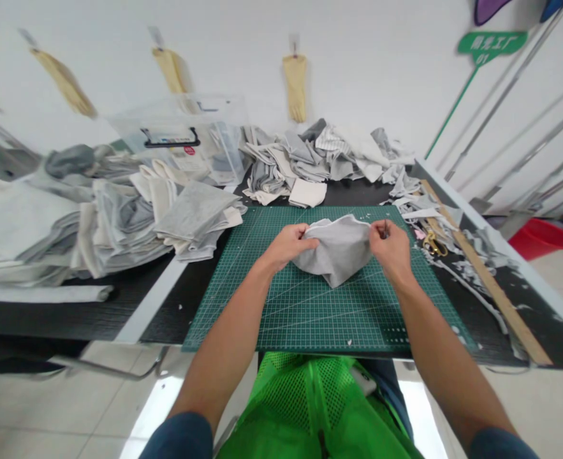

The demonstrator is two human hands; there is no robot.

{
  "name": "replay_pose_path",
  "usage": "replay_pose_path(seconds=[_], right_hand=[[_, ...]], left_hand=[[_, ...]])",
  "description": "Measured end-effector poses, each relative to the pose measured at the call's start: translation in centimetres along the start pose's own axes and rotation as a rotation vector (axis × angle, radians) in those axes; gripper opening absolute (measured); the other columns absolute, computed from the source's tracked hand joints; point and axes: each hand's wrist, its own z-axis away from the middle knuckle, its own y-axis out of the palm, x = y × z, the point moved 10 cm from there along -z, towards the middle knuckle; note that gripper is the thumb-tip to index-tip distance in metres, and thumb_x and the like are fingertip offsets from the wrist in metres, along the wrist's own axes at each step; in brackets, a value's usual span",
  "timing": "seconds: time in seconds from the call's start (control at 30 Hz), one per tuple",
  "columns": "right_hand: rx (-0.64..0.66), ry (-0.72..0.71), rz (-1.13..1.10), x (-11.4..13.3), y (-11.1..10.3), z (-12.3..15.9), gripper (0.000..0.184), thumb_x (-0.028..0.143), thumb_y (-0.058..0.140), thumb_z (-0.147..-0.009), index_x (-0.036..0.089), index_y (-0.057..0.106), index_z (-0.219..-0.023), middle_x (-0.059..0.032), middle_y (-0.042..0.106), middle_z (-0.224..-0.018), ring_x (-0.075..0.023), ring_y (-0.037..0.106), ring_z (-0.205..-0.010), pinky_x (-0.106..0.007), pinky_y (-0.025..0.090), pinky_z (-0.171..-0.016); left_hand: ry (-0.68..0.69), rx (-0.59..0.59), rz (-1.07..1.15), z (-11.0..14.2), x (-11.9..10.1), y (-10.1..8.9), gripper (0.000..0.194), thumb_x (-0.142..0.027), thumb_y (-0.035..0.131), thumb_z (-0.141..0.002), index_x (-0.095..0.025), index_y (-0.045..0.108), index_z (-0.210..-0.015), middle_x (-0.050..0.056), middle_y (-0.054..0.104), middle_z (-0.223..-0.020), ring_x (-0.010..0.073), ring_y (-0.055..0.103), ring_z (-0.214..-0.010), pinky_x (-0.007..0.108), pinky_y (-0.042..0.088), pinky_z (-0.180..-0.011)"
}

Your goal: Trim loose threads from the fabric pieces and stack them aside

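Folded fabric stacks [199, 217] and a wooden ruler [486, 268] flank the green mat [319, 319].

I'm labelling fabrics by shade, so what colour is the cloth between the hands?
Light grey; the cloth shows best in the head view.

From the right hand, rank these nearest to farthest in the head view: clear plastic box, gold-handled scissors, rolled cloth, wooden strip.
From the right hand, at the grey cloth's right edge:
1. Gold-handled scissors, just to its right
2. Wooden strip, right, beyond them
3. Clear plastic box, back left
4. Rolled cloth, far left
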Motion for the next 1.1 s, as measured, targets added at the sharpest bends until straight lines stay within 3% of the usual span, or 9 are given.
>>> replay_pose_path(seconds=[0.1, 0.2, 0.33, 0.43, 0.53, 0.7, 0.8, 0.9, 1.1], right_hand=[[0.044, -0.191, 0.091, 2.5, 0.5, 0.5, 0.033, 0.029, 0.065, -0.084, 0.019, 0.075, -0.113, -0.0126, 0.071, -0.107, -0.0269, 0.064, -0.093, -0.044, 0.053, -0.088], [0.217, -0.335, -0.075, 5.5, 2.5, 2.2, 0.037, 0.029, 0.062, -0.090, 0.023, 0.073, -0.125, -0.0122, 0.072, -0.125, -0.0278, 0.067, -0.111, -0.045, 0.054, -0.099], [0.498, -0.325, -0.215, 7.1, 5.9, 4.8, 0.046, 0.034, 0.066, -0.092, 0.027, 0.068, -0.137, -0.0084, 0.071, -0.136, -0.0269, 0.068, -0.118, -0.044, 0.054, -0.101], [0.458, -0.217, -0.211, 6.0, 6.1, 4.4, 0.034, 0.034, 0.074, -0.085, 0.025, 0.076, -0.118, -0.0060, 0.077, -0.111, -0.0231, 0.069, -0.092, -0.038, 0.055, -0.083], [0.258, -0.039, -0.240, 3.1, 4.1, 2.6, 0.017, 0.034, 0.078, -0.080, 0.021, 0.075, -0.091, -0.0009, 0.070, -0.080, -0.0169, 0.057, -0.068, -0.032, 0.047, -0.066], [0.031, 0.145, -0.287, -0.7, 1.3, 1.0, 0.013, 0.030, 0.074, -0.079, 0.020, 0.068, -0.085, 0.0011, 0.063, -0.076, -0.0152, 0.051, -0.066, -0.032, 0.044, -0.064], [0.033, 0.042, -0.101, 0.3, 0.9, 0.9, 0.014, 0.025, 0.068, -0.079, 0.019, 0.071, -0.091, -0.0019, 0.065, -0.086, -0.0169, 0.054, -0.072, -0.034, 0.047, -0.070], [0.036, -0.120, -0.034, 2.9, 0.8, 1.4, 0.034, 0.024, 0.066, -0.079, 0.021, 0.073, -0.112, -0.0065, 0.067, -0.108, -0.0172, 0.056, -0.076, -0.035, 0.050, -0.073], [0.314, -0.229, -0.183, 6.4, 3.8, 3.6, 0.033, 0.039, 0.064, -0.094, 0.025, 0.073, -0.123, -0.0078, 0.076, -0.116, -0.0199, 0.065, -0.082, -0.038, 0.055, -0.078]], left_hand=[[0.009, 0.107, 0.108, 0.3, -0.4, 1.4, 0.034, -0.044, 0.082, -0.075, -0.015, 0.067, -0.087, 0.001, 0.067, -0.083, 0.0145, 0.059, -0.073, 0.025, 0.043, -0.068], [0.098, 0.183, 0.083, 0.6, -1.6, 2.9, 0.029, -0.038, 0.081, -0.077, -0.015, 0.072, -0.092, 0.004, 0.069, -0.091, 0.0168, 0.061, -0.083, 0.028, 0.046, -0.076], [0.217, 0.341, 0.035, 1.3, -3.1, 5.0, 0.034, -0.023, 0.076, -0.073, -0.018, 0.075, -0.107, 0.004, 0.072, -0.102, 0.0199, 0.063, -0.094, 0.032, 0.048, -0.086], [0.242, 0.384, 0.032, 1.6, -3.4, 5.2, 0.046, -0.019, 0.074, -0.067, -0.019, 0.075, -0.113, 0.006, 0.074, -0.110, 0.0224, 0.064, -0.100, 0.033, 0.049, -0.087], [0.179, 0.325, 0.100, 1.3, -2.9, 3.9, 0.054, -0.018, 0.077, -0.065, -0.018, 0.072, -0.119, 0.007, 0.073, -0.105, 0.0203, 0.065, -0.093, 0.031, 0.048, -0.080], [0.097, 0.177, 0.089, 0.9, -2.1, 1.3, 0.050, -0.021, 0.085, -0.067, -0.016, 0.070, -0.114, 0.001, 0.067, -0.083, 0.0132, 0.060, -0.072, 0.025, 0.043, -0.067], [0.167, 0.079, 0.122, 0.7, -2.7, 0.5, 0.053, -0.024, 0.087, -0.069, -0.017, 0.068, -0.118, 0.002, 0.070, -0.090, 0.0139, 0.062, -0.077, 0.026, 0.045, -0.071], [0.233, 0.030, 0.179, 0.7, -3.2, 0.7, 0.063, -0.027, 0.089, -0.069, -0.019, 0.064, -0.126, 0.004, 0.073, -0.096, 0.0152, 0.065, -0.082, 0.026, 0.047, -0.075], [0.272, 0.128, 0.226, 1.3, -3.8, 3.5, 0.077, -0.028, 0.092, -0.068, -0.021, 0.058, -0.137, 0.009, 0.075, -0.111, 0.0201, 0.069, -0.100, 0.031, 0.050, -0.089]])
